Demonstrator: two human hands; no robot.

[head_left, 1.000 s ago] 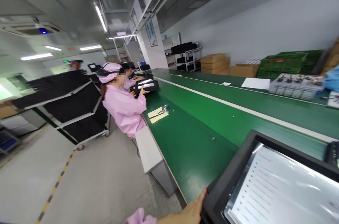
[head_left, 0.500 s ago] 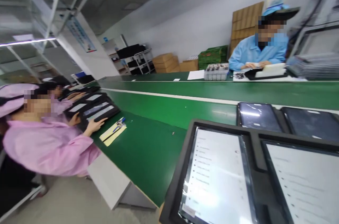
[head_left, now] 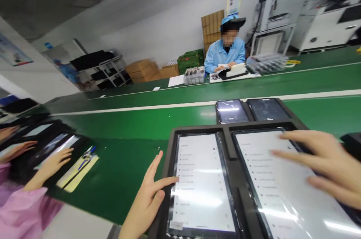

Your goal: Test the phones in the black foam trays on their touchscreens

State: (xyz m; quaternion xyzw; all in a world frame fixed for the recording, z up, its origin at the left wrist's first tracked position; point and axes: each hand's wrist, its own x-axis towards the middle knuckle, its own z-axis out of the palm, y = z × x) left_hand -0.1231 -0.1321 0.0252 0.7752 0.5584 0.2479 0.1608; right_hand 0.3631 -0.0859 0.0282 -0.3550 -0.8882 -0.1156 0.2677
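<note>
Black tray (head_left: 229,144) is holding two lit tablets (head_left: 200,182).
Open left hand (head_left: 146,197) is pointing; open right hand (head_left: 332,163) is spreading over one.

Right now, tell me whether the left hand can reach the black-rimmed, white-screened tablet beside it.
Likely yes: the left hand has a fingertip right at the tablet, with nothing in the way.

A green workbench (head_left: 126,160) is divided lengthwise by a pale strip (head_left: 135,108). The near side bears a black tray (head_left: 228,143) and yellow card (head_left: 80,177); the far side, a white sheet (head_left: 176,81) and stacked clear trays (head_left: 266,64).
</note>
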